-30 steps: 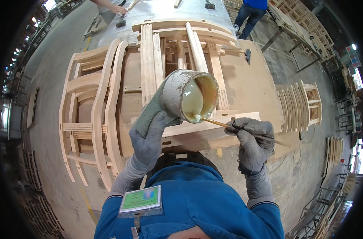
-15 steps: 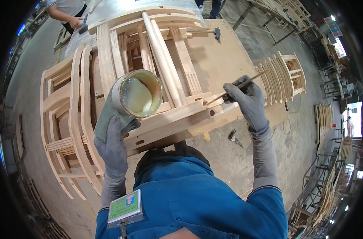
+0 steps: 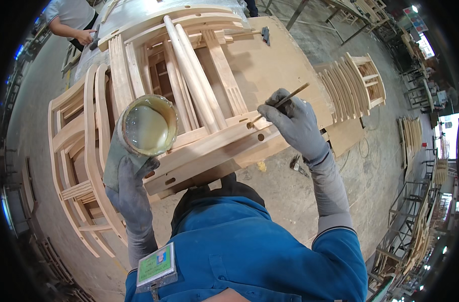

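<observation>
My gloved left hand (image 3: 130,194) is closed around a round pot (image 3: 172,115), tilted so that its pale, milky glue-like liquid (image 3: 158,130) shows. A grey-green sheet (image 3: 111,163) lies between the palm and the pot's side. In my gloved right hand (image 3: 296,125) a thin wooden stick (image 3: 297,90) is pinched between fingers and thumb. Its lower tip is at a round hole (image 3: 250,125) near the right end of a pale wooden rail (image 3: 204,149); whether it is inside cannot be made out. Another holed rail (image 3: 214,163) lies alongside, nearer me.
Wooden frame parts and round poles (image 3: 196,75) rest on the worktable (image 3: 284,60). Curved chair frames (image 3: 91,146) stand at left; more curved pieces (image 3: 345,88) are stacked at right. At far left, another person's hand (image 3: 84,36) holds a dark tool (image 3: 94,41).
The whole view has shifted slightly. My left hand and the pot sit farther left and a bit lower; my right hand has moved left, its stick tip still near the rail's end hole.
</observation>
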Demonstrator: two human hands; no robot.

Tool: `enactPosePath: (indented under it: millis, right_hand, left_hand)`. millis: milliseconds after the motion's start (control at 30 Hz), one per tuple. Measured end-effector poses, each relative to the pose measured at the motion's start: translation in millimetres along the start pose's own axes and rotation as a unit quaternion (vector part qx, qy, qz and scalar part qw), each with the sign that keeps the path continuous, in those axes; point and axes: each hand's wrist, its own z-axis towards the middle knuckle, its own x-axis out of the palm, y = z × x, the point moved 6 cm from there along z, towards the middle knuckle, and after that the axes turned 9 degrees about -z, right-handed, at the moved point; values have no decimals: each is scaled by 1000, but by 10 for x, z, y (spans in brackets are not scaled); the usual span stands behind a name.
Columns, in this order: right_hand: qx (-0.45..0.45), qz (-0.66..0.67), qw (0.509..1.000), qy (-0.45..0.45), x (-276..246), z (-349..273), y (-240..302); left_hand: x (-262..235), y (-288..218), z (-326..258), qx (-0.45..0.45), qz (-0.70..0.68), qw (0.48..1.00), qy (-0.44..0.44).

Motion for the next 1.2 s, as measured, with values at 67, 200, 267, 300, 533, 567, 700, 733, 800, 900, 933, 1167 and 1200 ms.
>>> enactPosePath:
  millis: [67,200,267,300,533,567,700,733,800,900,933,1167,1200]
  right_hand:
    - [14,2,1000,13,37,-36,-10]
    - [20,29,999,17,108,13,11]
    - [12,6,1000,-5,82,28,-50]
    - [7,-6,1000,-16,68,33,-67]
    - [-29,-30,999,-21,48,-31,36]
    - [41,35,998,-13,47,-18,-11]
    - [51,51,996,-47,-63,-94,-113]
    - [55,81,993,-59,-110,-132,-80]
    - [61,147,985,-73,-181,-196,147]
    - [20,297,951,-83,-232,-338,558]
    - [-33,303,949,-75,-181,-310,648]
    - [-101,230,965,-72,253,-344,768]
    - [-114,187,974,-49,307,-391,784]
  left_hand:
    - [18,-14,-11,1,-9,1000,0]
    - [88,-32,-31,10,-8,1000,-21]
    - [116,-37,-33,11,-4,1000,-18]
    - [107,-39,-33,11,-1,1000,-12]
    - [126,-45,-31,14,15,1000,5]
    - [106,-26,-35,9,10,1000,3]
    - [21,80,-44,-16,9,1000,1]
    - [14,81,-42,-22,14,1000,1]
    - [60,52,-62,-10,45,999,15]
    - [83,40,-59,26,125,990,55]
    - [166,-2,-57,14,110,991,72]
    - [252,-46,-92,46,49,997,38]
    - [251,-72,-94,68,76,994,36]
